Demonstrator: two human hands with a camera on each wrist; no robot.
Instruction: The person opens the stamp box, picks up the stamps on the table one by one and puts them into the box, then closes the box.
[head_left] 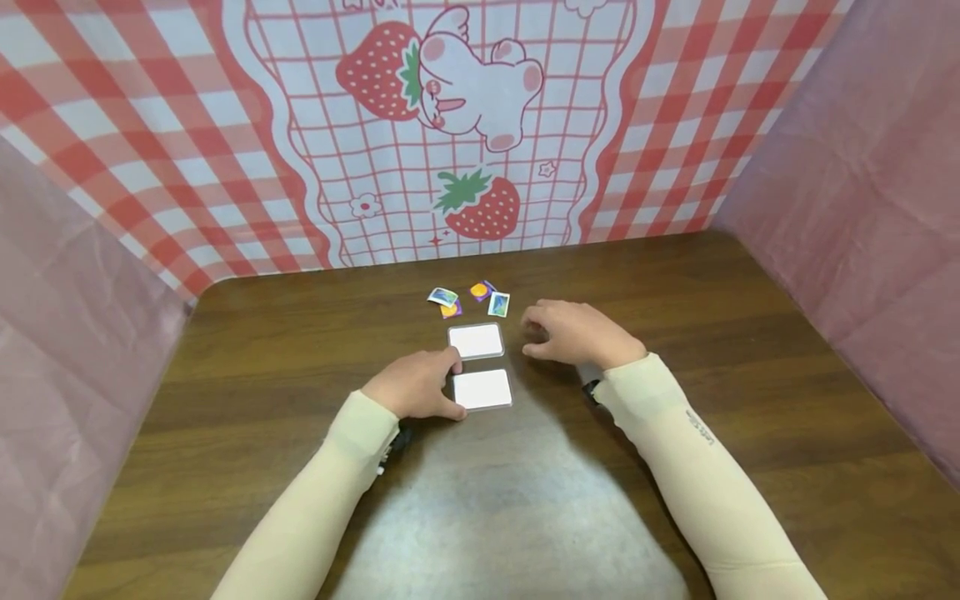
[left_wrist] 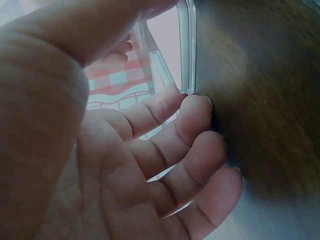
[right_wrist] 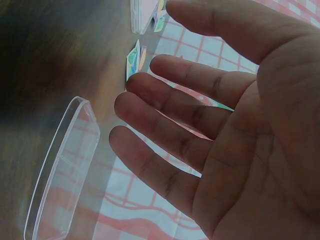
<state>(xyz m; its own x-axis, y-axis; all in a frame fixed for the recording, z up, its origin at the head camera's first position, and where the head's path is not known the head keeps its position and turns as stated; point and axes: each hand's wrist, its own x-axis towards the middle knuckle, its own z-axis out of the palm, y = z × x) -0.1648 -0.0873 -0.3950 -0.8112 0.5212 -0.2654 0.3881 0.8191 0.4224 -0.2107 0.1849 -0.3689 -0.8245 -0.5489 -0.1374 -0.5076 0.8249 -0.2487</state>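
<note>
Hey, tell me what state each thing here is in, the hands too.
Near case: lying flat, held at its left end.
Far case: lying flat beyond the near case.
Left small cards: overlapping.
Right small cards: close together; overlap hard to tell.
Clear plastic piece: see-through, apart from the right hand.
Left hand: holding the near case.
Right hand: holding nothing.

L fingers & R fingers part-bent

Head view, lower right of frame: small dark lettering on the pale cream stretch-fabric sleeve of the right arm. Begins "Let's"; remaining characters too small to read with certainty.
</note>
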